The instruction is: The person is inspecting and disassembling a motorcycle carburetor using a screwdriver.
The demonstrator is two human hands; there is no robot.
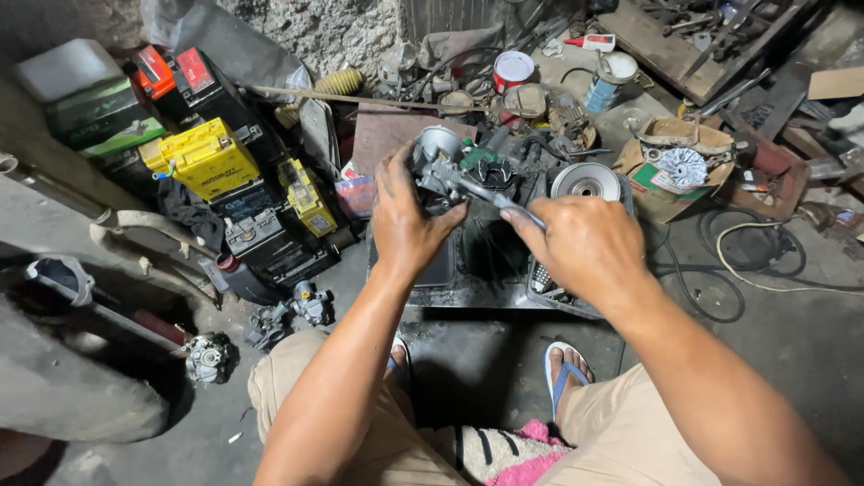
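A: what've you got there?
B: my left hand (407,220) is wrapped round a carburetor (447,166), held over the black tray (468,279). My right hand (580,243) is fisted on a screwdriver (504,200), tip against the carb.

Left hand (407,220) grips a grey metal carburettor (447,166). Right hand (585,243) holds a slim metal tool (504,200) against it, over a black greasy tray (468,270). Yellow box-shaped battery (209,157) sits well left.
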